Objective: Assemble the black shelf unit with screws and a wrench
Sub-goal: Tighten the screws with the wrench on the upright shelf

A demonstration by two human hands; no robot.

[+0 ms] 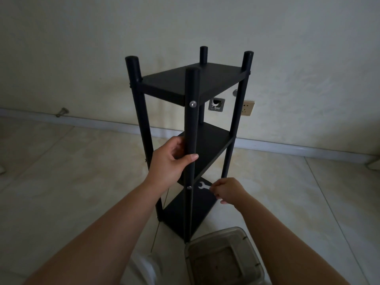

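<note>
Shelf build, head cam looking down at my hands. No brand, label or writing readable anywhere on the parts, so can't tell you the make.

My black three-tier shelf unit with round posts (192, 120) is standing upright on the pale tiled floor (287, 192), a little way out from the cream wall (205, 27). All four posts stick up past the top board. I can see a silver screw head (192, 103) in the near post just under the top tier, and another small one (189, 187) lower down on that same post at the middle tier.

My left hand (171, 159) is wrapped around the near post about halfway up, thumb across the front, fingers curled behind it. My right hand (227, 191) is pinching one end of the small flat silver wrench (204, 185), with its open jaw pointing left toward that lower screw, near it but not on it.

Room-wise: bare tile to the left and right of the unit. Behind it there's a grey baseboard (287, 146), a square metal wall plate with a hole (216, 104) and a beige wall socket (248, 108). A clear plastic tub (242, 235) sits right at the foot of the near post, just below my right arm.
</note>
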